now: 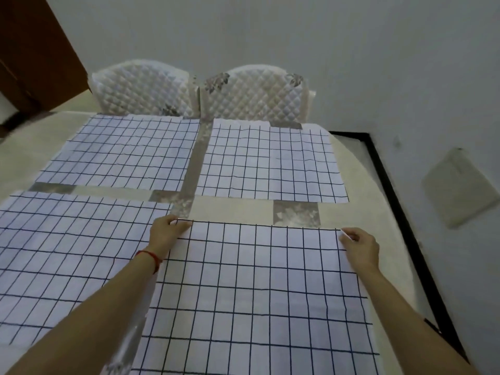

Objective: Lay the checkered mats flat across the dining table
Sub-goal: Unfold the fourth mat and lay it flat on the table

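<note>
We have four white cloth mats with a dark blue grid on the cream worktop (238, 209), and no containers are in view. The near-right checkered mat (259, 293) lies at 5 o'clock, its long axis running from us toward the far edge at 12 o'clock, its far edge straight across. Our left hand (165, 232) pinches that mat's far-left corner, fingers (182, 225) curled over the edge; a red string bracelet (151, 257) circles the wrist. Our right hand (359, 243) grips the far-right corner, fingers curled on the cloth.

The near-left checkered mat (70, 255) lies flat at 8 o'clock, just beside the held one. The far-left checkered mat (121, 152) sits at 11 o'clock and the far-right checkered mat (270, 161) at 1 o'clock, with a grey strip of the worktop between them. Two white quilted chair backs (251, 96) stand at 12 o'clock, against the worktop's far edge.
</note>
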`<state>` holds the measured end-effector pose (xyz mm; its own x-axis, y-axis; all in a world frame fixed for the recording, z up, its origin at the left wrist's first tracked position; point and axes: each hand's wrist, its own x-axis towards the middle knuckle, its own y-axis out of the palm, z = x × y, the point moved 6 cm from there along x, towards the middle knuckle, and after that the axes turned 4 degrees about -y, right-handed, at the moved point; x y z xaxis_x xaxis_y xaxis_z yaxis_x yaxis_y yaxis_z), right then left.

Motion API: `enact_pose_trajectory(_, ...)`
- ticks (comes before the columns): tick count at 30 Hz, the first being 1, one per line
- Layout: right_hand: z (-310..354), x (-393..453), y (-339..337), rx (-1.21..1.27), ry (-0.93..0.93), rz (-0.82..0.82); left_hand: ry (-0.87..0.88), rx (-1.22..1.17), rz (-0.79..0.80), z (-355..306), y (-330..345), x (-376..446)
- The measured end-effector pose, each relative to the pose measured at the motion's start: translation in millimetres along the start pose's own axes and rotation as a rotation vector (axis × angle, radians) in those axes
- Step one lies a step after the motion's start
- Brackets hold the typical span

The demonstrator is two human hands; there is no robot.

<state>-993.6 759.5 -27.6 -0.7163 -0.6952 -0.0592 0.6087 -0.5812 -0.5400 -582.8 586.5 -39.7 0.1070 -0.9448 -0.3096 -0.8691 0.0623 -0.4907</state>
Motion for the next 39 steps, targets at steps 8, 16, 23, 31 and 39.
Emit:
enact_pose_trajectory(8,-11.5,-4.9,19.1,0.051,0.041,0.123,-0.084,0.031,-0.087,25.0,-1.0,10.3)
enact_pose_trajectory(16,-26.3,2.4,13.2,-0.007,0.048,-0.028,-0.058,0.028,-0.102,36.3,1.5,19.9)
enact_pose_trajectory(23,-26.5,23.6,12.9,-0.022,0.073,-0.078,-0.069,-0.013,-0.162,33.1,5.4,30.1)
enact_pose_trajectory(31,-30.2,38.0,13.6,-0.116,0.072,-0.144,0.005,0.07,-0.168,25.1,13.1,33.0)
enact_pose_trajectory(39,-34.1,43.9,15.4,-0.102,0.055,-0.176,0.007,0.126,-0.198,25.2,14.9,40.6)
